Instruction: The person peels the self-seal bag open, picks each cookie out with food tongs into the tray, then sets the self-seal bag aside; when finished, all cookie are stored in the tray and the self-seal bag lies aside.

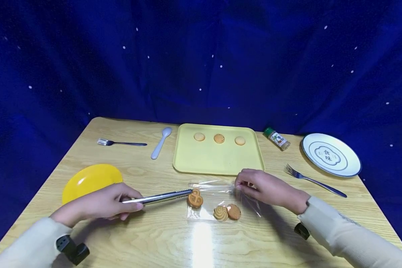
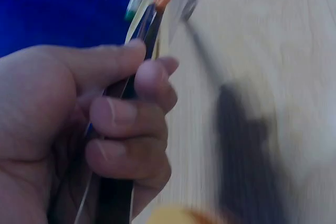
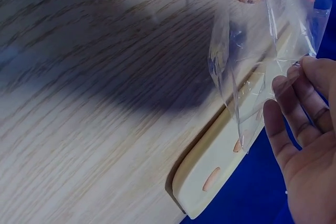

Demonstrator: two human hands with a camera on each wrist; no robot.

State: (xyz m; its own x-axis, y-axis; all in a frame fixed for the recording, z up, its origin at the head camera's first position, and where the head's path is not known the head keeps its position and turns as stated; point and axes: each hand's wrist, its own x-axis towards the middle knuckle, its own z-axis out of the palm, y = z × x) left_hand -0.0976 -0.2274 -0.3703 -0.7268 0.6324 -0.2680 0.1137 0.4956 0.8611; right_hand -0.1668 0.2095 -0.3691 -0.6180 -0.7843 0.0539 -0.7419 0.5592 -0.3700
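My left hand grips metal tongs, its fingers curled round them in the left wrist view. At the tongs' tips is a pretzel-shaped cookie, overlapping the left part of a clear plastic bag. A swirl cookie and a round speckled cookie lie side by side at the bag's near edge. My right hand pinches the bag's right side between thumb and fingertips. In the right wrist view the film hangs from those fingers.
Behind the bag, a yellow tray bears three round cookies. To the left are a yellow plate, a fork and a spoon. A green-capped shaker, another fork and a white plate lie right.
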